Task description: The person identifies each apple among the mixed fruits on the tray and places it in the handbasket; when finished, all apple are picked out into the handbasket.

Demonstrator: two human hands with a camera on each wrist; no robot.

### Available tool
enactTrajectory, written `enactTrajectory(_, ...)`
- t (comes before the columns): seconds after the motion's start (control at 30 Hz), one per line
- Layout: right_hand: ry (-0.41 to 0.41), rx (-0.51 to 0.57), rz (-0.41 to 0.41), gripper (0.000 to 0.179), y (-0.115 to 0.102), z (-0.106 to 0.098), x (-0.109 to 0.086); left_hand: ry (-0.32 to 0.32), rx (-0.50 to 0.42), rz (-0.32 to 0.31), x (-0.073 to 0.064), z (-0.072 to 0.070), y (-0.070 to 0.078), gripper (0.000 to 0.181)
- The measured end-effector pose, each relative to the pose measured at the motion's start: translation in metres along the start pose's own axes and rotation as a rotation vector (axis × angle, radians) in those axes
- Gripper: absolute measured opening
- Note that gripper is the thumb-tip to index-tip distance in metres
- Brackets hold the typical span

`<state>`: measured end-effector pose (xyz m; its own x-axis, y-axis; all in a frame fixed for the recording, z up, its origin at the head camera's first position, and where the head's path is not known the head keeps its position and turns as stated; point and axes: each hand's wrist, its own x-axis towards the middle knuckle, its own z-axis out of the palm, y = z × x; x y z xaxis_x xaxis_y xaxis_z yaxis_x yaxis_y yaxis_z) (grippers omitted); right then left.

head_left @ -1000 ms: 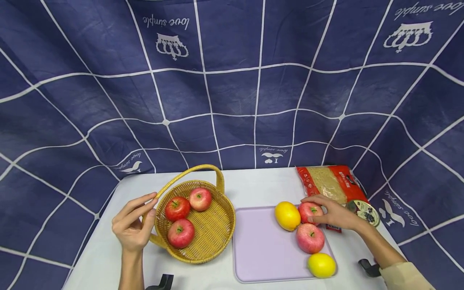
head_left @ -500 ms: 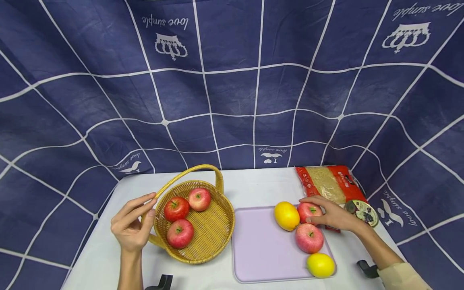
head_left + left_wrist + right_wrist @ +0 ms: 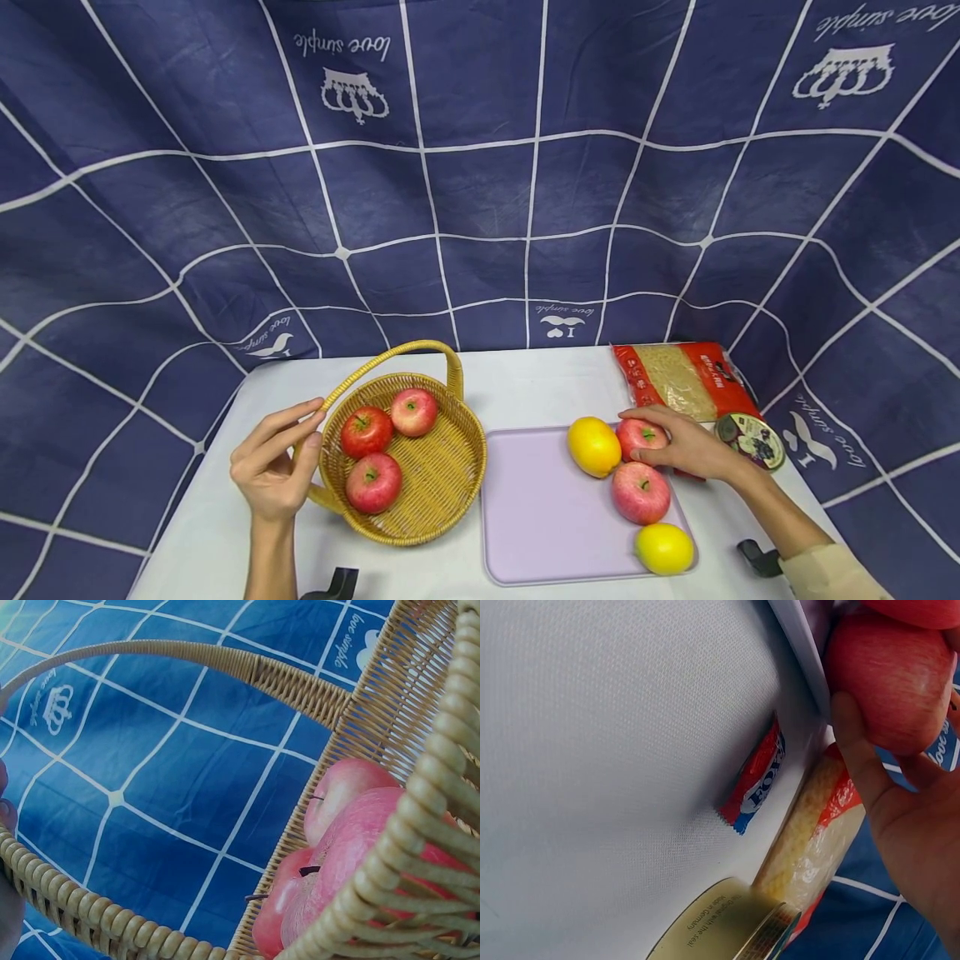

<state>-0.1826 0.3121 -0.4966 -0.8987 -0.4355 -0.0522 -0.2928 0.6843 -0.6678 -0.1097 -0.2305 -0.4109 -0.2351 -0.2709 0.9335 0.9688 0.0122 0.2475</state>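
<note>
My left hand (image 3: 273,467) pinches the arched handle (image 3: 393,353) of a yellow wicker basket (image 3: 442,479) at the left of the table. Inside the basket lie a deep red apple (image 3: 366,432), a pale pink apple (image 3: 414,412) and a pinkish-red apple (image 3: 374,483). On the lilac tray (image 3: 543,508), my right hand (image 3: 693,446) grips a red apple (image 3: 636,437) at the far right corner, thumb and fingers around its sides. Touching or close beside it are an orange-yellow lemon (image 3: 594,447) and another pink apple (image 3: 641,493). A yellow lemon (image 3: 665,548) sits at the near right corner.
Behind the right hand lies a red bag with a clear window (image 3: 675,379). A round tin (image 3: 752,440) leans by the bag, right of the forearm. In the right wrist view, a small red and blue wrapped packet (image 3: 757,776) lies beside the tray. A blue checked curtain (image 3: 480,192) closes off the back.
</note>
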Motion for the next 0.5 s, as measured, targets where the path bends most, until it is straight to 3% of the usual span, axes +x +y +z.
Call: enactTrajectory(0.5, 0.037, -0.034, -0.030, 0.054, 0.0010, -0.0008, 0.0007, -0.002, 0.001, -0.005, 0.0007, 0.0001, -0.0002, 0.011)
